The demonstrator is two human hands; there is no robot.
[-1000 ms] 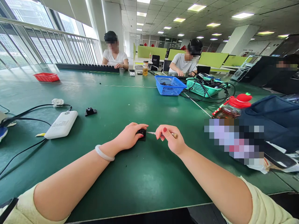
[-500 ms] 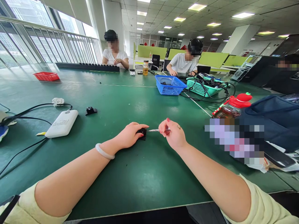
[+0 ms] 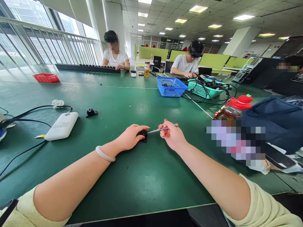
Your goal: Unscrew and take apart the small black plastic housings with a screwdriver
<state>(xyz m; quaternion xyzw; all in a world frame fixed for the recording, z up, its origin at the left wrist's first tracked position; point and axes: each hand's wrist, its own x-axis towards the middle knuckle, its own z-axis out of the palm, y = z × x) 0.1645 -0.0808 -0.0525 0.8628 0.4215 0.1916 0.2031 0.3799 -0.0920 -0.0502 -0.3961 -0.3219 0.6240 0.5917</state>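
Near the middle of the green table (image 3: 142, 176), my left hand (image 3: 129, 137) has its thumb and fingers closed on a small black part (image 3: 144, 136), which rests on the tabletop. My right hand (image 3: 172, 135) pinches a thin metallic screwdriver-like tool (image 3: 159, 129). The tool slants down to the left, with its tip at or very near the part's right side; contact is too small to tell. A similar black part (image 3: 91, 113) lies farther off to the left.
A white power bank (image 3: 62, 126) with black cables lies left. Farther back are a red tray (image 3: 45, 78), a blue basket (image 3: 171, 87) and a green basket (image 3: 203, 90) with cables. A red-lidded bottle (image 3: 236, 105) and dark bag (image 3: 274, 121) stand right. Two people sit across.
The tool in my right hand now slants more steeply, its back end showing above the hand, and the fingers have shifted around it. My left hand stays on the black part.
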